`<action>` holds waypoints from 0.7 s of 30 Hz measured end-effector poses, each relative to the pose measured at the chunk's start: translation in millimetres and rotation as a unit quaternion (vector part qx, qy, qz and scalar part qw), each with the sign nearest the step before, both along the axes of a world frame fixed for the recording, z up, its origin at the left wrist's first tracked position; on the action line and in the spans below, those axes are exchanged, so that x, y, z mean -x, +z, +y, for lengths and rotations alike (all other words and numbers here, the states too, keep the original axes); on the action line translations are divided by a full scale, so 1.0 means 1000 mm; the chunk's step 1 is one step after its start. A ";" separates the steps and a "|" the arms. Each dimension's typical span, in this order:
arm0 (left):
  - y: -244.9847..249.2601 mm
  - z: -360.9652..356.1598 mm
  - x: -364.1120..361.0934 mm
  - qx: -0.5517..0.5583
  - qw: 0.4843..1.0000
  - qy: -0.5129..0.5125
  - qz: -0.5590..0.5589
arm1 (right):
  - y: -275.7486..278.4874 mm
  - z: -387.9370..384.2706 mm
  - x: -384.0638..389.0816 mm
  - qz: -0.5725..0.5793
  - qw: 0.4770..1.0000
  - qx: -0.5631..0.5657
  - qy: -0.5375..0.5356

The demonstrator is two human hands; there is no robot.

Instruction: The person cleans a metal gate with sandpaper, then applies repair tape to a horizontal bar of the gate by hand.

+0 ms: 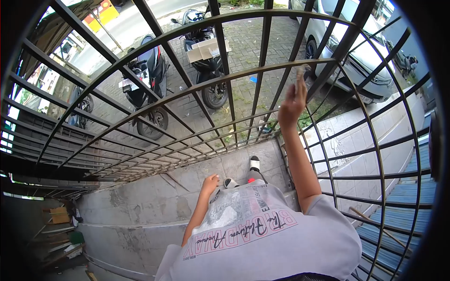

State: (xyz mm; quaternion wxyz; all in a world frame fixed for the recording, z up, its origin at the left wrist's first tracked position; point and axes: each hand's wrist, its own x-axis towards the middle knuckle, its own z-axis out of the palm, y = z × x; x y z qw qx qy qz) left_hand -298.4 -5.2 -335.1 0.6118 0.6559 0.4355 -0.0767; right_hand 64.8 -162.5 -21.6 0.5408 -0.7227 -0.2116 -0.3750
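Running upright, grille bars (261, 69), right hand (292, 107) near, left hand (210, 181) lower, both grips unclear

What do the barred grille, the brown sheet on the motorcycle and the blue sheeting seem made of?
Barred grille: probably painted metal, dark slim bars with a slight sheen. Brown sheet: likely cardboard, matte with fold lines. Blue sheeting: ridged, possibly metal or plastic; unclear.

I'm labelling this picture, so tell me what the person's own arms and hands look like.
The left hand and right hand are ungloved, with no watch or bracelet visible. The forearms are uncovered below loose, pale grey short sleeves, part of a T-shirt with black script and pink-outlined lettering.
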 end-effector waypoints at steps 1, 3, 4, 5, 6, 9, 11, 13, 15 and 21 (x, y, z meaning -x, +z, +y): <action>-0.020 0.003 0.032 -0.017 0.999 -0.008 0.050 | -0.007 0.011 -0.008 -0.067 0.992 0.106 0.029; -0.138 0.018 0.133 -0.097 0.976 -0.110 0.163 | -0.012 0.040 -0.017 -0.032 0.994 0.105 -0.020; -0.076 0.020 0.129 -0.102 0.973 -0.121 0.166 | -0.028 0.059 -0.031 -0.017 0.999 0.032 -0.035; -0.070 0.033 0.122 -0.107 0.972 -0.128 0.163 | -0.030 0.076 -0.018 -0.011 0.999 0.037 -0.012; -0.061 0.044 0.116 -0.112 0.972 -0.132 0.157 | -0.028 0.095 -0.003 -0.009 0.999 0.041 0.013; -0.037 0.061 0.118 -0.114 0.972 -0.139 0.154 | -0.046 0.105 0.026 -0.056 0.981 0.176 0.054; -0.017 0.075 0.120 -0.119 0.971 -0.140 0.152 | -0.059 0.081 0.011 -0.051 0.969 0.241 0.008; -0.018 0.084 0.125 -0.119 0.972 -0.137 0.148 | -0.058 0.073 0.006 -0.052 0.972 0.210 -0.092; -0.020 0.083 0.131 -0.113 0.974 -0.131 0.144 | -0.065 0.079 -0.003 0.037 0.978 0.158 -0.128; -0.007 0.100 0.145 -0.115 0.973 -0.135 0.145 | -0.075 0.096 0.023 0.012 0.986 0.144 -0.084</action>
